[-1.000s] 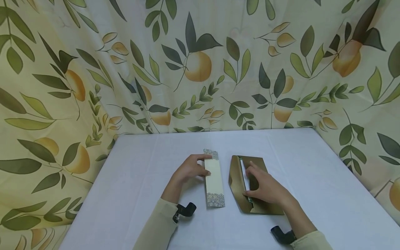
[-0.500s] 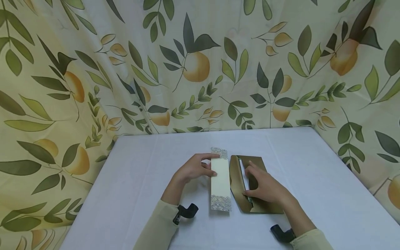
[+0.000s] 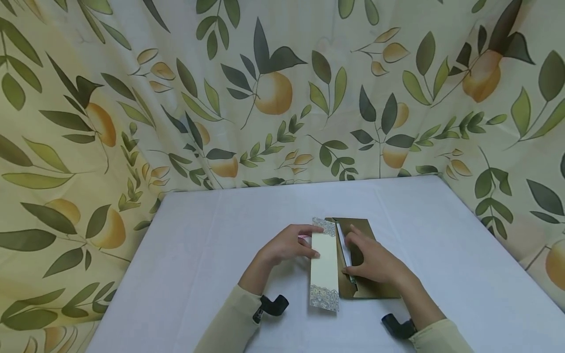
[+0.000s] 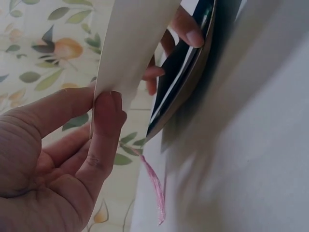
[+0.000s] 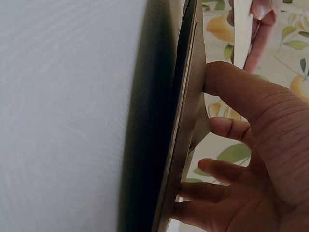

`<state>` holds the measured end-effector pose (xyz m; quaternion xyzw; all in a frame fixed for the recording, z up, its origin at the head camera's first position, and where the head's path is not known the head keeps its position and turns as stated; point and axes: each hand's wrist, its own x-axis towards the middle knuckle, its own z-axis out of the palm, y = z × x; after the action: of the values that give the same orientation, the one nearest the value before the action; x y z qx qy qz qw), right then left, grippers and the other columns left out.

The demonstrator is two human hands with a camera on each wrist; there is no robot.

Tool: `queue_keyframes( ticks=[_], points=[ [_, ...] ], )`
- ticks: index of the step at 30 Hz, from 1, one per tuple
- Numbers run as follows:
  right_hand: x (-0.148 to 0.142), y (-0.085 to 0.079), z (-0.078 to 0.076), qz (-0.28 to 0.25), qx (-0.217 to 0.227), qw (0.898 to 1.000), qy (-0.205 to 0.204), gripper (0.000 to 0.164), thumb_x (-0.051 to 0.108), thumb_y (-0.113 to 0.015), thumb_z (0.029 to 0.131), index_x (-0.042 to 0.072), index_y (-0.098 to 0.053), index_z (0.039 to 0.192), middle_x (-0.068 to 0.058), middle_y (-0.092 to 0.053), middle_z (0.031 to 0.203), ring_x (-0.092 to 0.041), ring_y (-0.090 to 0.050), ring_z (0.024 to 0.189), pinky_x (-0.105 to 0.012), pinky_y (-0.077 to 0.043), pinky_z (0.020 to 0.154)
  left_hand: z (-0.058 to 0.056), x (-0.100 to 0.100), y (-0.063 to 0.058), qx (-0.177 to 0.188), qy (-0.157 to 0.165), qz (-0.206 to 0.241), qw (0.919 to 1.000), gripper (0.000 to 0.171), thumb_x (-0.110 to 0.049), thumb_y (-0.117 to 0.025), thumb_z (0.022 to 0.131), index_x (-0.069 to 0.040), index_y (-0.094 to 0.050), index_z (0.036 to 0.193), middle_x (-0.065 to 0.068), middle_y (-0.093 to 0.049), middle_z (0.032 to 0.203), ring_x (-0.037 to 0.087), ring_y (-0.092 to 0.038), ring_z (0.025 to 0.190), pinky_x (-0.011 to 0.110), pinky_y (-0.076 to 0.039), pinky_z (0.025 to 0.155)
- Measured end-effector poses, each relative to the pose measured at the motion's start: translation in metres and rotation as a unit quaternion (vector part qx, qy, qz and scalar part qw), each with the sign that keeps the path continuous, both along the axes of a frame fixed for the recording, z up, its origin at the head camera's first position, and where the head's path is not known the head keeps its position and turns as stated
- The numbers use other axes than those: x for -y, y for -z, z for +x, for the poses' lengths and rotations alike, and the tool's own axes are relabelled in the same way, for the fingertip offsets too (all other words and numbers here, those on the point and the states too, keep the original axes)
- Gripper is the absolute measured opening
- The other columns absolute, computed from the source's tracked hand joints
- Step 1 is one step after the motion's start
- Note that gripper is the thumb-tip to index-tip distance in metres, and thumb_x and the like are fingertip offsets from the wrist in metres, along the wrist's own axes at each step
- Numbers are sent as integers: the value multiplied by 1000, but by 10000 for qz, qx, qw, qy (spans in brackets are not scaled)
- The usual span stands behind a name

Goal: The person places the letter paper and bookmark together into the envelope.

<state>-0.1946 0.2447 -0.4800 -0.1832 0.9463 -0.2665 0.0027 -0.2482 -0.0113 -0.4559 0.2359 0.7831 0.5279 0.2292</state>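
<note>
My left hand [image 3: 289, 245] pinches a long cream bookmark [image 3: 324, 267] with grey lace print at both ends. A pink tassel [image 4: 155, 188] hangs from it in the left wrist view. The bookmark is raised off the table and overlaps the left flap of a brown-gold envelope [image 3: 371, 290] in the head view. My right hand [image 3: 377, 262] grips the envelope across its mouth, thumb and fingers spread, and the mouth gapes. Inside the mouth a white edge [image 3: 344, 245] shows. The bookmark hides most of the flap.
A white-covered table [image 3: 220, 235] lies under both hands. Behind and beside it hangs a curtain [image 3: 176, 127] printed with oranges and leaves. Black wrist cameras, a left one [image 3: 274, 305] and a right one [image 3: 398, 326], sit close above the tabletop.
My left hand has carried the bookmark to the right and a little nearer to me, from beside the envelope to over its left flap. The right hand has stayed on the envelope.
</note>
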Motion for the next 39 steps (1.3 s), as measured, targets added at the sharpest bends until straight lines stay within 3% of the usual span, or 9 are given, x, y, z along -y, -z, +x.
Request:
queue_keyframes(
  ticks=[5, 15, 24, 32, 39],
  points=[
    [1, -1, 0, 29, 35, 10000, 4, 54, 35, -83, 69, 18, -50, 108, -24, -26, 148, -46, -40, 124, -58, -40, 89, 2, -6, 4, -14, -27, 36, 10000, 60, -10, -82, 72, -20, -60, 128, -7, -62, 106, 14, -61, 75, 29, -45, 62],
    [0, -2, -1, 22, 24, 10000, -39, 53, 37, -83, 70, 18, -50, 107, -23, -26, 149, -46, -40, 124, -57, -41, 88, 3, -10, 11, -62, -256, -13, 9997, 61, -7, -80, 74, -15, -58, 130, -1, -65, 97, 13, -61, 80, 29, -47, 65],
    [-1, 2, -4, -17, 45, 10000, -5, 53, 37, -83, 70, 19, -50, 107, -22, -26, 149, -44, -39, 126, -57, -41, 89, -2, -17, 14, -215, -608, -448, 9969, 60, -11, -81, 73, -13, -60, 129, -3, -63, 94, 13, -58, 80, 30, -47, 65],
    [0, 1, -2, -35, 93, 9999, 36, 53, 32, -84, 69, 19, -49, 107, -22, -25, 150, -44, -37, 127, -57, -40, 91, -8, -29, 13, -620, -718, -774, 9925, 63, -6, -79, 74, -8, -56, 132, 1, -62, 83, 13, -55, 71, 27, -46, 58],
    [-1, 0, -1, -16, 50, 10000, 45, 50, 32, -82, 72, 19, -49, 107, -22, -25, 150, -44, -39, 126, -57, -41, 89, -11, -36, 12, -681, -768, -979, 9899, 64, -5, -80, 73, -8, -55, 132, 1, -60, 79, 12, -55, 68, 26, -45, 56]
  ],
)
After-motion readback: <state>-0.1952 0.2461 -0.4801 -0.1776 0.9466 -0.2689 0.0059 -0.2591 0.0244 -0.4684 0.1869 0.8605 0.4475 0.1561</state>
